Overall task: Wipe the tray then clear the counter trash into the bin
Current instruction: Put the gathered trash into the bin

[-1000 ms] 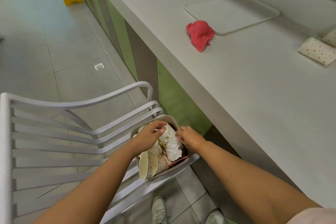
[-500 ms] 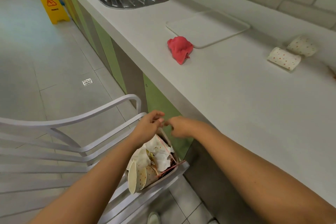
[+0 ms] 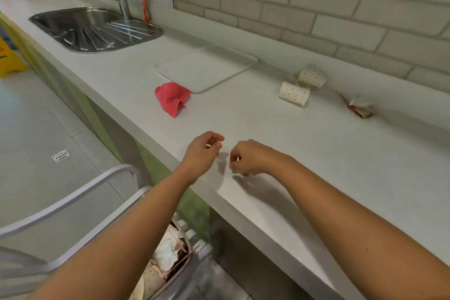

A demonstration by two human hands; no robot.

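Now the left hand [image 3: 202,153] and right hand [image 3: 250,157] hover over the worktop [image 3: 316,153], fingers loosely curled, holding nothing.

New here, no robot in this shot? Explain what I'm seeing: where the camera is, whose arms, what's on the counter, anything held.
No robot: a person wears one wide-angle camera on the head, looking down at their own arms. The left hand and right hand hover over the white counter, fingers loosely curled, nothing visibly held. On it lie a white tray, a red cloth beside it, two dotted paper cups on their sides and a crumpled wrapper. Below the edge, a bin holds trash.
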